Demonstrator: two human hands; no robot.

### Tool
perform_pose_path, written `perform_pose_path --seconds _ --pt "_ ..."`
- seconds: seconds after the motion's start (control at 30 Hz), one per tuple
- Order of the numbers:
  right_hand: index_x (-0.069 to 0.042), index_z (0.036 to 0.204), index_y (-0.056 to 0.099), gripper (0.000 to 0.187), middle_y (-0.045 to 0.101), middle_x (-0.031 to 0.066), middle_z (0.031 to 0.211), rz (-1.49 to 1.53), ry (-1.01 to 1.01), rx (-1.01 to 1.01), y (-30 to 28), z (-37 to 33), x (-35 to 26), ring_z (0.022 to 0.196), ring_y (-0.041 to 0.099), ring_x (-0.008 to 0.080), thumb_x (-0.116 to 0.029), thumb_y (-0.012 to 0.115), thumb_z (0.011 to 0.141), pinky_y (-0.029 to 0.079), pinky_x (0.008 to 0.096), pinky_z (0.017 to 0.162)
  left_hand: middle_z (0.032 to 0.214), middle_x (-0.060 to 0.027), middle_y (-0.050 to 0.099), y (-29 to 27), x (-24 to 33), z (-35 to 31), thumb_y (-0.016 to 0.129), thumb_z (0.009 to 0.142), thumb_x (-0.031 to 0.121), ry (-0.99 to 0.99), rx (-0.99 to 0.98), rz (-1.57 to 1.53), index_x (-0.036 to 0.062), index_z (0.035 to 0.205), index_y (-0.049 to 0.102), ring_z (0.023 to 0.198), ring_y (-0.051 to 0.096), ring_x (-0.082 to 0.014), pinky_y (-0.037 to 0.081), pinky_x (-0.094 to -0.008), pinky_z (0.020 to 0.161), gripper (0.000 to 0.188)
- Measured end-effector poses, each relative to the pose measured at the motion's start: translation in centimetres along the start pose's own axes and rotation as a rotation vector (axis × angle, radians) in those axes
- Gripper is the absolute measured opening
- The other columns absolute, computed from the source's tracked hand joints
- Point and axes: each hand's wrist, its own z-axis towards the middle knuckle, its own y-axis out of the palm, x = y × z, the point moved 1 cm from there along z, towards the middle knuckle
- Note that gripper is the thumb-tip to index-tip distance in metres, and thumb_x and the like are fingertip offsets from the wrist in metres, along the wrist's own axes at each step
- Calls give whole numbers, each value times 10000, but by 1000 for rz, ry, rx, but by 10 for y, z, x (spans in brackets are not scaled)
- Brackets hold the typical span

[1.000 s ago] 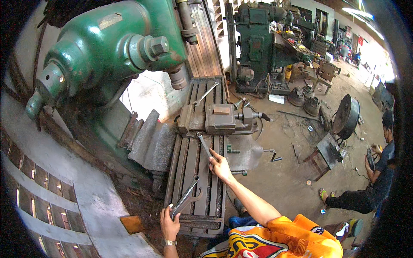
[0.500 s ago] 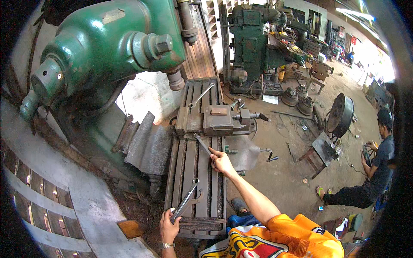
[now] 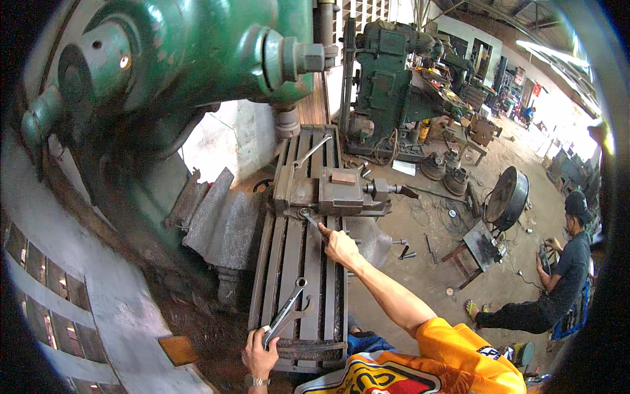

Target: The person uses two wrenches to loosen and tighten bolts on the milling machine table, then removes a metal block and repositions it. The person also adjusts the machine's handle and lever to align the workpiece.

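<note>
My right hand [image 3: 342, 249] is closed round the shank of a wrench [image 3: 313, 220]. Its ring end sits at the near base of the machine vise [image 3: 340, 190], over a fastener I cannot make out. My left hand [image 3: 260, 356], with a metal watch on the wrist, grips the lower end of a second, ring-ended wrench [image 3: 289, 305] at the near left of the slotted machine table [image 3: 278, 262]. Beside that wrench lies an open-jawed wrench [image 3: 301, 313], partly hidden under it. Another wrench [image 3: 312, 151] rests on the table beyond the vise.
A large green machine head [image 3: 197, 52] overhangs the upper left. Crank handles [image 3: 407, 251] stick out right of the table. Farther right are a round metal drum [image 3: 506, 198], a low stand [image 3: 481, 248] and a seated person [image 3: 558, 276] holding a tool. Another green machine [image 3: 384, 85] stands behind.
The whole view has shifted, bringing the green head farther right. My right hand and its wrench have swung slightly away from me. My left hand keeps its grip on the second wrench.
</note>
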Motion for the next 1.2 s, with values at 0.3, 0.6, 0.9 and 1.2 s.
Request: perform_pose_path --seconds 0.3,0.6,0.9,1.2 --pt "-151 1551 172 750 685 241 914 -167 126 -105 26 -6 -23 774 703 384 -122 507 880 578 477 682 973 -118 668 4 -5 -3 762 767 223 110 166 -20 55 1030 651 812 661 -357 519 -433 643 331" --pt "-148 1540 213 689 685 267 869 -172 96 -129 24 -3 -24 751 702 388 -132 463 898 572 495 668 991 -111 662 6 -15 -6 727 813 253 90 142 -66 62 1050 642 797 659 -344 508 -438 608 317" --pt "-108 1547 154 778 687 242 890 -213 139 -166 20 -2 -33 742 706 360 -135 535 869 578 467 641 1000 -135 660 7 -17 -4 731 810 258 18 113 -10 68 1048 646 852 651 -356 520 -434 666 316" --pt "-69 1534 196 749 680 229 799 -220 90 -71 17 -6 -38 696 693 370 -97 517 857 570 469 630 1010 -73 670 5 -13 -4 675 862 315 87 114 80 99 1070 638 765 655 -344 498 -442 582 302"
